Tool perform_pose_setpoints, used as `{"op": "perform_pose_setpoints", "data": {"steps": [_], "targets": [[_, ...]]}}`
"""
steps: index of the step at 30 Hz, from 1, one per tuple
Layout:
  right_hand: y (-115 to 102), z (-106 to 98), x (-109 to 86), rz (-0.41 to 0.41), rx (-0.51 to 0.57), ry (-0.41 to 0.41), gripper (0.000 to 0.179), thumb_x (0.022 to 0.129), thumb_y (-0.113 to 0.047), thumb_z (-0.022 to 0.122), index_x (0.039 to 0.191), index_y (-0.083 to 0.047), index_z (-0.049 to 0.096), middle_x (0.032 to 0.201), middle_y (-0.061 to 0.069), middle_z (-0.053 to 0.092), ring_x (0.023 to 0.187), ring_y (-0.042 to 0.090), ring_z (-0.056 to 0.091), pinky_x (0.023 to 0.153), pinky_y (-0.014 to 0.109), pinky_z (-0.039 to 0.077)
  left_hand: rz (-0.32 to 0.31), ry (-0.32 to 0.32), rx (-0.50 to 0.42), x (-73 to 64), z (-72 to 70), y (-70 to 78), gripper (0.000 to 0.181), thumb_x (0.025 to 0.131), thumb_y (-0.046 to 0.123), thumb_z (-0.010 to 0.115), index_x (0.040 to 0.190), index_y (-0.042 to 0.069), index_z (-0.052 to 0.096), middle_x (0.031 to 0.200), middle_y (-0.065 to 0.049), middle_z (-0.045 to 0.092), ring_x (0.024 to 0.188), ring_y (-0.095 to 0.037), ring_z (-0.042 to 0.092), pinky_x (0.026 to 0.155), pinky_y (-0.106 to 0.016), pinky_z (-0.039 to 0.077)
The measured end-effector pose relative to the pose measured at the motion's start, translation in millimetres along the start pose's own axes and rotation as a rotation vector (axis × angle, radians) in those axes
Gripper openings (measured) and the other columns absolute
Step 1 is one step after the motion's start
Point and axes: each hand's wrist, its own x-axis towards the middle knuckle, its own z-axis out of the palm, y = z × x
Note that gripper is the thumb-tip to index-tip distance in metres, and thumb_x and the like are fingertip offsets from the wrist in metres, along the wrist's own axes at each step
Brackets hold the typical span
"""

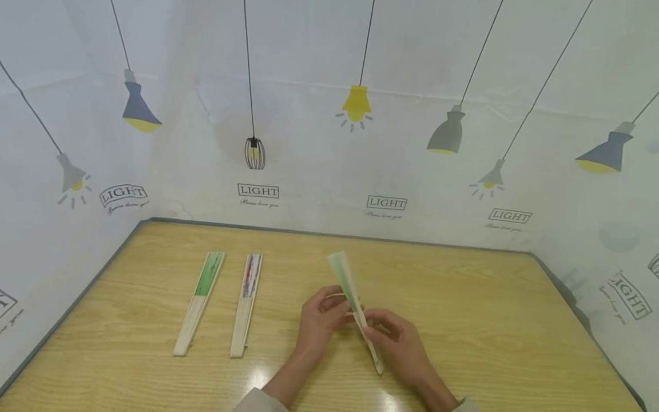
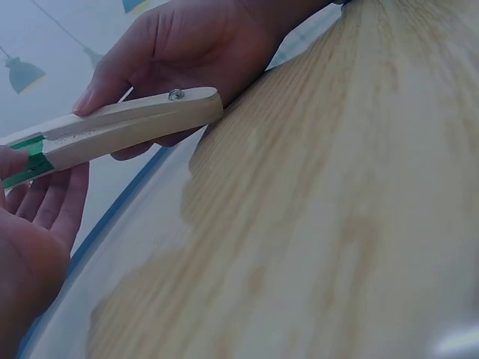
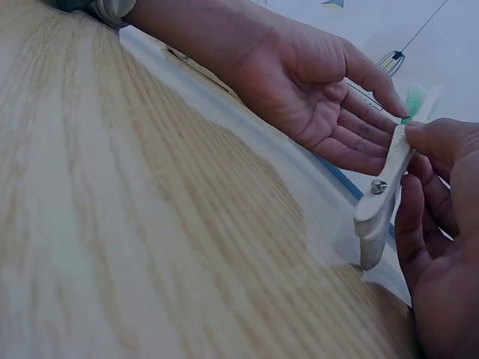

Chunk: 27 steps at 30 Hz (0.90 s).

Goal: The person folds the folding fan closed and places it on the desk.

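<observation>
A folding fan with pale ribs and a green leaf is held slanted above the table between both hands, its leaf end slightly spread and pointing away. My left hand pinches it where ribs meet leaf, thumb on the near side. Lower down, the thumb and fingers of my right hand pinch the ribs. A metal rivet shows at the rounded rib end in the left wrist view. In the right wrist view the rib ends of the fan lie slightly apart.
Left of my hands, a folded green fan and a folded fan with a red and purple pattern lie side by side on the wooden table. A white sheet printed with lamps encloses the far edge and sides.
</observation>
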Motion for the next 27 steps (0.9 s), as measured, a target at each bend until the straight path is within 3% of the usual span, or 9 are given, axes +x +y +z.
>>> {"op": "perform_pose_setpoints", "data": {"steps": [7, 15, 22, 27], "targets": [[-1, -2, 5.3, 0.065, -0.004, 0.036, 0.036, 0.095, -0.013, 0.060, 0.131, -0.010, 0.055, 0.112, 0.011, 0.064, 0.106, 0.027, 0.060, 0.090, 0.035, 0.053, -0.017, 0.052, 0.088, 1.5, 1.7, 1.1, 0.034, 0.088, 0.006, 0.068, 0.119, -0.006, 0.059, 0.097, -0.015, 0.065, 0.085, -0.022, 0.066, 0.079, -0.039, 0.058], [3, -4, 16.0, 0.169, 0.030, 0.098, 0.033, 0.095, -0.026, 0.061, 0.127, -0.018, 0.061, 0.119, 0.004, 0.064, 0.114, 0.022, 0.057, 0.096, 0.034, 0.048, -0.064, -0.035, 0.190, 0.2, 1.0, 0.0, 0.038, 0.087, 0.017, 0.071, 0.120, 0.000, 0.062, 0.105, -0.014, 0.066, 0.093, -0.023, 0.065, 0.081, -0.037, 0.057], [5, 1, 28.9, 0.200, 0.254, 0.174, 0.038, 0.092, -0.018, 0.065, 0.127, -0.003, 0.057, 0.118, 0.017, 0.061, 0.103, 0.028, 0.061, 0.086, 0.037, 0.055, -0.087, -0.057, 0.292, -0.2, -0.1, -0.8, 0.048, 0.083, 0.020, 0.076, 0.125, 0.002, 0.061, 0.103, -0.011, 0.064, 0.089, -0.022, 0.066, 0.078, -0.035, 0.058], [6, 4, 33.0, 0.196, 0.312, 0.202, 0.040, 0.091, -0.014, 0.065, 0.126, 0.002, 0.056, 0.114, 0.017, 0.062, 0.099, 0.023, 0.062, 0.082, 0.032, 0.056, -0.073, -0.065, 0.309, -1.1, 0.1, 1.6, 0.046, 0.085, 0.019, 0.075, 0.125, 0.002, 0.061, 0.101, -0.012, 0.064, 0.089, -0.023, 0.067, 0.078, -0.036, 0.058]]}}
